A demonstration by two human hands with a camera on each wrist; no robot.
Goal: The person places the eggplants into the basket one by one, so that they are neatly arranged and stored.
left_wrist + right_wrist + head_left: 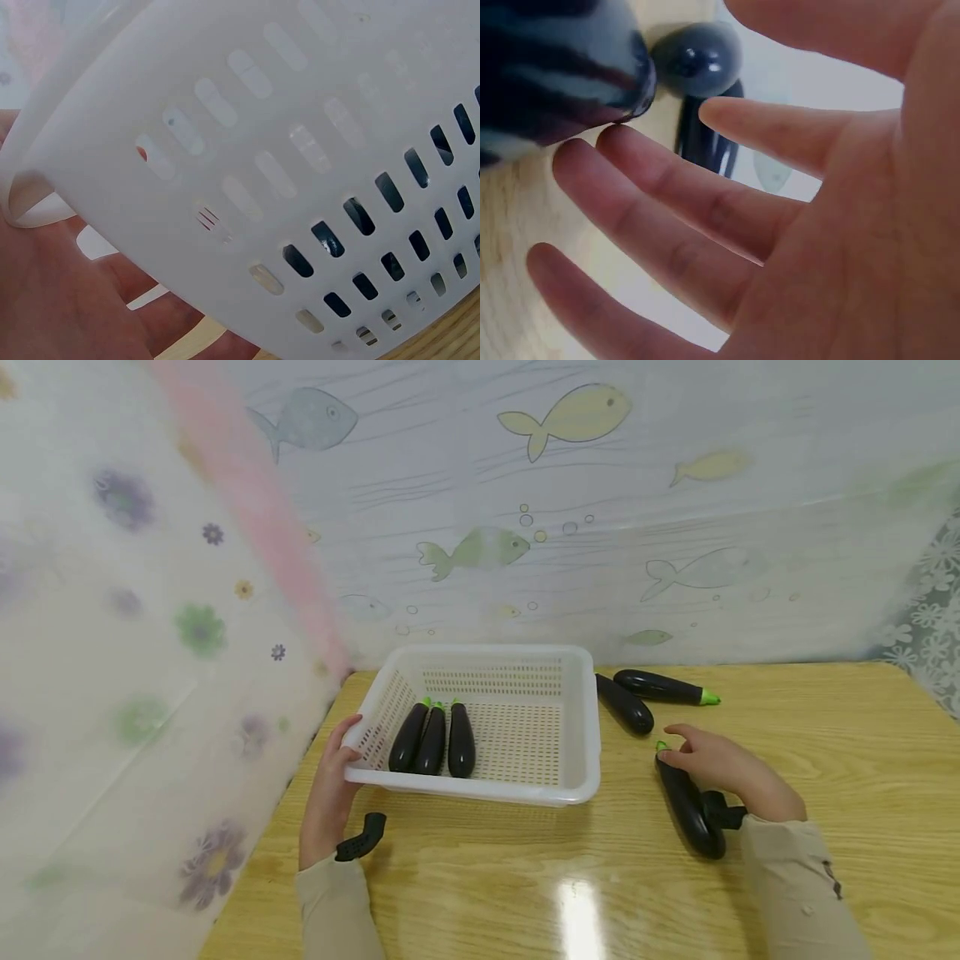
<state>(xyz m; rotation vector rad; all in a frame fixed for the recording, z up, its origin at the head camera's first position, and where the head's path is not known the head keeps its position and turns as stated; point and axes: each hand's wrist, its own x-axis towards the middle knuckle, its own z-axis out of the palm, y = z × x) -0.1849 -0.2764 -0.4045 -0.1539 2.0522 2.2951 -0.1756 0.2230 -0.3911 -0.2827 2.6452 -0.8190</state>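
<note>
At eight o'clock on the white plastic basket (pixel 480 787), left hand (pixel 330 789): grips the rim.
At three o'clock, right hand (pixel 723 764): fingers spread, holding nothing; contact with the near eggplant (pixel 684 802), at four, is hard to judge.
Glossy skin: loose pinch could let it roll.

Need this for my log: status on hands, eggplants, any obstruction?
Left hand holding white basket by its left end. Right hand at nearest eggplant, no grip closed. Three eggplants inside, three on table. No obstruction visible.
</note>
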